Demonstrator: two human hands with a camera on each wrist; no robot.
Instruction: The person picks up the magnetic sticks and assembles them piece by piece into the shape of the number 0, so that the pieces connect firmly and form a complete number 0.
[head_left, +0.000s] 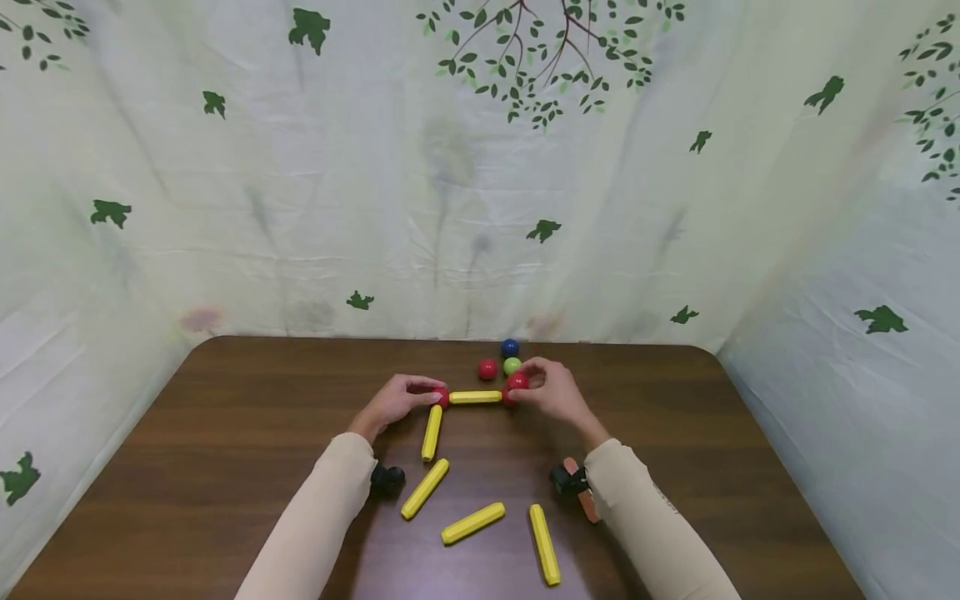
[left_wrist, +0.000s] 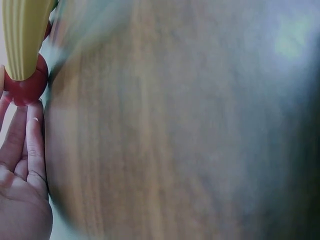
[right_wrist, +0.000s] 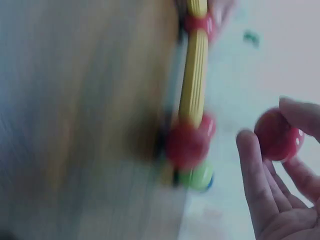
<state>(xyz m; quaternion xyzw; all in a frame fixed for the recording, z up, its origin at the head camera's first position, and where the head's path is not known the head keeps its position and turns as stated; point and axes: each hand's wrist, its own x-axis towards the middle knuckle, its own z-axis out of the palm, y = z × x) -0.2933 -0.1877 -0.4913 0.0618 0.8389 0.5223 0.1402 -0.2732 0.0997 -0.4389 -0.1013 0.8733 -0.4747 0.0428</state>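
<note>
Red ball (head_left: 517, 381) sits pinched in my right grip (head_left: 555, 394) near the end ball (right_wrist: 187, 145), left grip (head_left: 397, 402) pinching the corner ball (head_left: 444, 398); two yellow rods (head_left: 476, 397) joined, three loose rods (head_left: 472, 523) unattached on the worktop (head_left: 675, 433).

Red ball (right_wrist: 272, 140) in right grip (head_left: 556, 393)

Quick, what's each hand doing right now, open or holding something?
Left hand: holding the corner red ball at the end of a yellow stick.
Right hand: holding a separate red ball.
</note>
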